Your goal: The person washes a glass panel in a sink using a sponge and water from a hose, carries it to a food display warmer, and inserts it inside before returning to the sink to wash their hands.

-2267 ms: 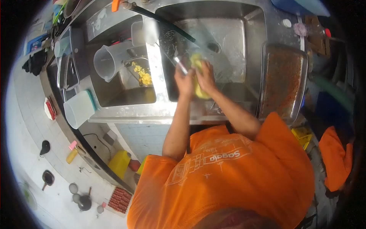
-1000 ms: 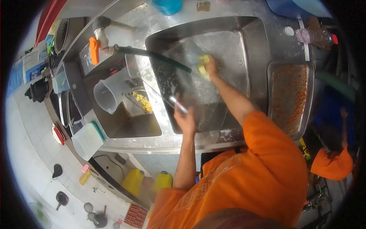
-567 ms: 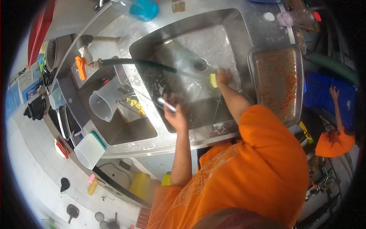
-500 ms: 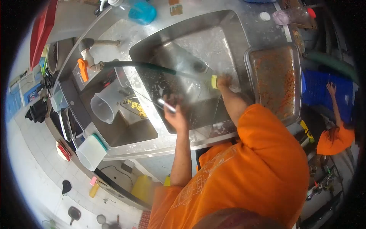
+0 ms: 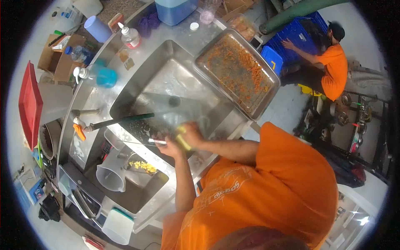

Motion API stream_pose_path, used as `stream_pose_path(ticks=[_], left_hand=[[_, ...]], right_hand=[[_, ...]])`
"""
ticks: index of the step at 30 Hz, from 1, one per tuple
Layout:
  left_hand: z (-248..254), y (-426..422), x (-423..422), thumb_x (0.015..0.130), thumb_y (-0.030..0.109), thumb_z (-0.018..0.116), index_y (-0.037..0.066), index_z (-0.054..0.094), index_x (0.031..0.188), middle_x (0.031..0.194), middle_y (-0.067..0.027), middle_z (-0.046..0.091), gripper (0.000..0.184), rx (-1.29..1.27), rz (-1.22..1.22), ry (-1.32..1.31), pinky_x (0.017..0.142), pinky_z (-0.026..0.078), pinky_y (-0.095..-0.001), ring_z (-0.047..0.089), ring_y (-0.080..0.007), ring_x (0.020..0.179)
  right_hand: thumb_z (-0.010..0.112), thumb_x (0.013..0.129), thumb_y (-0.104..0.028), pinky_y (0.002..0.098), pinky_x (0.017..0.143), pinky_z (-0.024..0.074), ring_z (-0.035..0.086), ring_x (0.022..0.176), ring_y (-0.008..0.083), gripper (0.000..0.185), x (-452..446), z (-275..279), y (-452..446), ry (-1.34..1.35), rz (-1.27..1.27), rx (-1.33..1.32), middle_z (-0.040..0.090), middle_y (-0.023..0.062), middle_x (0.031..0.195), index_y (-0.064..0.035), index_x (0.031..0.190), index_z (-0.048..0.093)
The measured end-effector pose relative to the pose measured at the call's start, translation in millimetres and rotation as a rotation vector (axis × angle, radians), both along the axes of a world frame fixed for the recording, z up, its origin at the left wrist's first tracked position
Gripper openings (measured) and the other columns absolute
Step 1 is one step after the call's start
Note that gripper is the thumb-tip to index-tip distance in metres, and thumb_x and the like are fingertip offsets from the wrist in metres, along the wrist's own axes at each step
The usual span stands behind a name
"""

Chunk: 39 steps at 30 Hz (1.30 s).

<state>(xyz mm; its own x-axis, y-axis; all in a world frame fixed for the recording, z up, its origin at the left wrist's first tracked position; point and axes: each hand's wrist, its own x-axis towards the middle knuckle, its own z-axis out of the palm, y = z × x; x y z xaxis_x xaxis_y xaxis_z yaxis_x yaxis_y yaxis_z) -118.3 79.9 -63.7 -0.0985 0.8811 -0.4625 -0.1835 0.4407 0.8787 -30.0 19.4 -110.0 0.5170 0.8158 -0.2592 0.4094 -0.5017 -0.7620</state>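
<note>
My left hand (image 5: 170,149) is closed around the white handle of a long thin utensil (image 5: 156,141). Its narrow shaft points left across the sink's divider; I cannot make out its exact kind. Close beside it, my right hand (image 5: 193,135) grips a yellow sponge (image 5: 183,138), slightly blurred. Both hands are over the near part of the large steel sink basin (image 5: 166,68). A dark hose (image 5: 121,121) reaches into the basin from the left, ending short of my hands.
A tray with orange-brown residue (image 5: 233,75) rests right of the basin. In the smaller basin lie a clear jug (image 5: 111,177) and yellow pieces (image 5: 142,166). Bottles, including a blue one (image 5: 106,77), line the back. Another person (image 5: 334,68) reaches to a blue crate (image 5: 293,39).
My view has turned, bringing the tray and the other person further up in it. My right hand has brought the sponge from the basin's right side to beside my left hand.
</note>
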Motion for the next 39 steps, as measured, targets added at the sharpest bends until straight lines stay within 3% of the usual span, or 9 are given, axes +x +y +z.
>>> stream_pose_path(ticks=[1,7,11,17,21,23,26,35,39], left_hand=[[-8,-1,-5,0.087,-0.004,0.052,0.008,0.034,0.145,0.133,-0.016,0.048,0.062,0.034,-0.028,0.065,0.087,0.054,-0.0449,0.055,-0.03,0.116],[15,6,10,0.097,0.018,0.057,0.0,0.035,0.143,0.136,-0.0195,0.049,0.054,-0.029,0.077,-0.029,0.094,0.049,-0.0381,0.054,-0.0278,0.117],[19,1,4,0.1,0.028,0.053,-0.001,0.04,0.138,0.132,-0.0199,0.051,0.05,-0.081,0.078,0.011,0.09,0.051,-0.0386,0.056,-0.0285,0.114],[33,-2,13,0.101,0.034,0.049,-0.002,0.049,0.125,0.121,-0.0181,0.056,0.044,-0.196,0.143,-0.047,0.086,0.052,-0.0384,0.06,-0.0288,0.105],[11,1,-1,0.103,0.039,0.042,-0.005,0.054,0.118,0.116,-0.0159,0.058,0.047,-0.014,0.003,0.147,0.086,0.048,-0.0345,0.058,-0.0247,0.101],[20,0,4,0.103,0.041,0.041,-0.006,0.053,0.118,0.113,-0.0151,0.06,0.051,-0.032,0.006,0.364,0.09,0.046,-0.0347,0.057,-0.0235,0.101],[-3,3,4,0.103,0.042,0.04,-0.006,0.054,0.116,0.109,-0.0149,0.061,0.052,-0.016,0.198,0.157,0.086,0.047,-0.0356,0.057,-0.0243,0.096],[24,6,19,0.103,0.042,0.037,-0.003,0.057,0.12,0.114,-0.0165,0.061,0.052,0.081,0.14,0.258,0.088,0.047,-0.036,0.058,-0.027,0.102],[22,4,11,0.095,0.02,0.058,0.003,0.039,0.138,0.131,-0.0184,0.046,0.05,-0.055,0.056,0.163,0.074,0.062,-0.0467,0.054,-0.034,0.114]], right_hand=[[0.07,0.082,-0.033,0.0456,0.091,0.0447,0.058,0.104,0.0356,0.036,-12,5,14,0.033,0.066,0.211,0.063,0.0164,0.103,-0.0066,0.105,0.063],[0.072,0.081,-0.022,0.0409,0.077,0.052,0.065,0.093,0.0336,0.025,-1,-39,105,0.235,-0.416,0.006,0.068,0.0144,0.101,-0.0115,0.101,0.063],[0.069,0.085,-0.029,0.0417,0.087,0.0495,0.064,0.104,0.0303,0.034,-15,-5,53,0.209,0.202,0.368,0.067,0.0124,0.111,-0.0163,0.116,0.063],[0.066,0.088,-0.037,0.042,0.102,0.0412,0.055,0.119,0.03,0.044,33,-26,60,0.257,-0.033,-0.255,0.06,0.0124,0.125,-0.0146,0.125,0.062],[0.069,0.084,-0.023,0.0429,0.092,0.0465,0.063,0.1,0.0299,0.032,-4,20,48,0.205,0.214,0.488,0.064,0.0134,0.111,-0.0096,0.112,0.066],[0.069,0.083,-0.018,0.0432,0.091,0.0477,0.063,0.1,0.0292,0.029,26,-9,16,0.538,0.216,0.312,0.064,0.0142,0.111,-0.0052,0.109,0.066],[0.067,0.082,-0.012,0.0441,0.093,0.048,0.061,0.104,0.0335,0.03,63,-82,25,0.05,-0.146,-0.306,0.062,0.0194,0.116,-0.0033,0.11,0.063],[0.072,0.083,-0.031,0.0418,0.097,0.0444,0.057,0.113,0.0311,0.039,29,5,33,0.174,0.42,0.468,0.061,0.0166,0.121,-0.0067,0.113,0.065],[0.068,0.087,-0.034,0.0388,0.099,0.0446,0.057,0.115,0.0291,0.041,64,-111,108,0.339,-0.065,-0.208,0.061,0.0135,0.123,-0.0107,0.121,0.064]])
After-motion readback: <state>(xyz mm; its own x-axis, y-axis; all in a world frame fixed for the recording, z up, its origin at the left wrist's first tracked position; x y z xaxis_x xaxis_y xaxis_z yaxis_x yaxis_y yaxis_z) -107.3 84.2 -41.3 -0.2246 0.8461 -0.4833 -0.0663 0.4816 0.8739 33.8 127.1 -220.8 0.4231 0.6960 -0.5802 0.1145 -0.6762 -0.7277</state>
